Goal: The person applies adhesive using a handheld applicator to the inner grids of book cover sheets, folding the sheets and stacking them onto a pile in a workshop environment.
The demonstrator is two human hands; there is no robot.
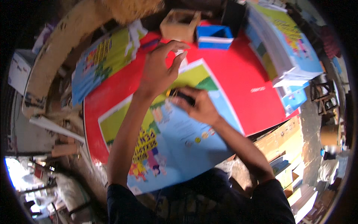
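Note:
A large printed cover sheet, blue and green with cartoon figures, lies across the red tabletop and hangs over its near edge. Above the sheet's far part is my left hand, its fingers curved and the thumb apart from them, holding nothing that I can see. Close to its fingertips is a small white item, partly covered. My right hand grips a slim black tool with a yellow end over the middle of the sheet. Blur hides the tool's exact kind.
A stack of similar printed covers sits at the left, and a taller stack at the right. At the back stand a blue open box and a brown wooden box. Cardboard lies below the table's right edge.

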